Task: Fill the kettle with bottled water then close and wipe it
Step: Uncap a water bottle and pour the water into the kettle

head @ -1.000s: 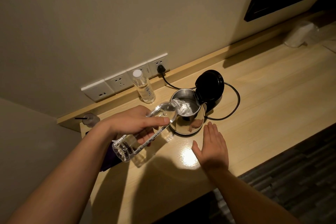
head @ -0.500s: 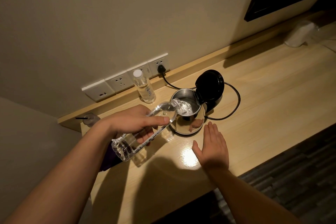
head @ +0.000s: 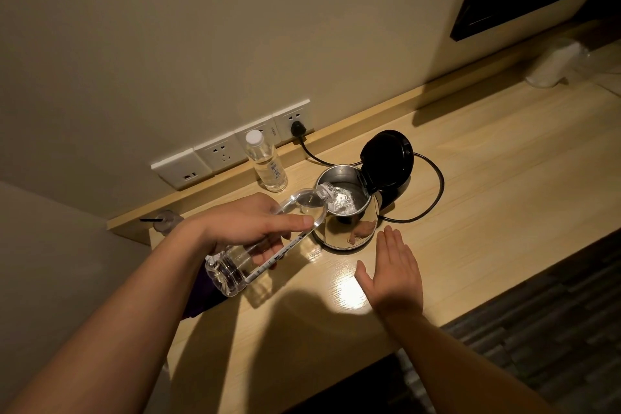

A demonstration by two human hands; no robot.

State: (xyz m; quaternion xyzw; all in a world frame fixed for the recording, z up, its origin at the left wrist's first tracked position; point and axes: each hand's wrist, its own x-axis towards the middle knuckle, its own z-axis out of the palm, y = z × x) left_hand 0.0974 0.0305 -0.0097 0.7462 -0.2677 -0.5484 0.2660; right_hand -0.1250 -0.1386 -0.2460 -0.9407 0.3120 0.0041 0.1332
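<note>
Tilting from left grip [head: 248,228]: bottle [head: 268,239] over kettle [head: 346,208]

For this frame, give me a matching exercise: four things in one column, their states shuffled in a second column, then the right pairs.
Things:
1. kettle lid
2. tilted bottle
3. capped bottle
4. right hand

States:
A. standing upright by the wall sockets
B. flat and open on the desk
C. swung up, open
D. held in the left hand, its mouth over the kettle

Pairs: 1-C, 2-D, 3-A, 4-B
</note>
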